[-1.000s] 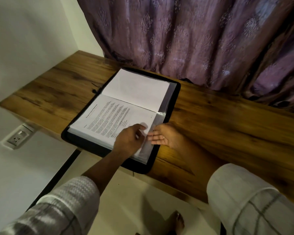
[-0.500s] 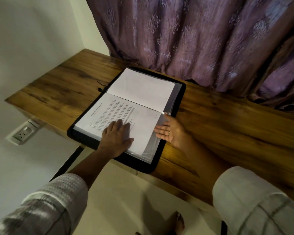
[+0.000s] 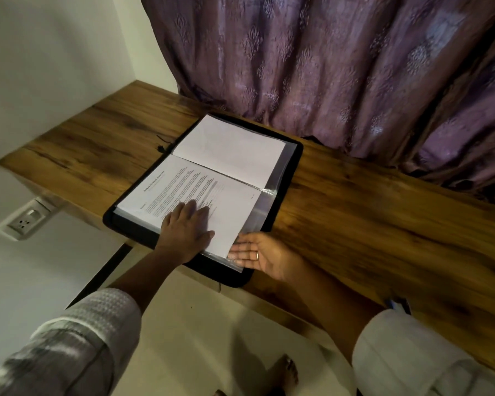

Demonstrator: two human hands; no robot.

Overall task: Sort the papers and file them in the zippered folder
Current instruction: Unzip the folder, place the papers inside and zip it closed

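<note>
Wooden desk (image 3: 383,224) holds the open zippered folder (image 3: 132,227) — left hand (image 3: 187,230) presses flat on a printed page (image 3: 183,184), right hand (image 3: 262,254) lies open, palm up, maybe touching the plastic sleeve (image 3: 259,212).

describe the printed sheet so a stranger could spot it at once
On the wooden desk below the purple curtain lies an open black zippered folder. Its near half holds the printed sheet, under the left hand. Unlike the blank sheet beyond, it carries text.
</note>
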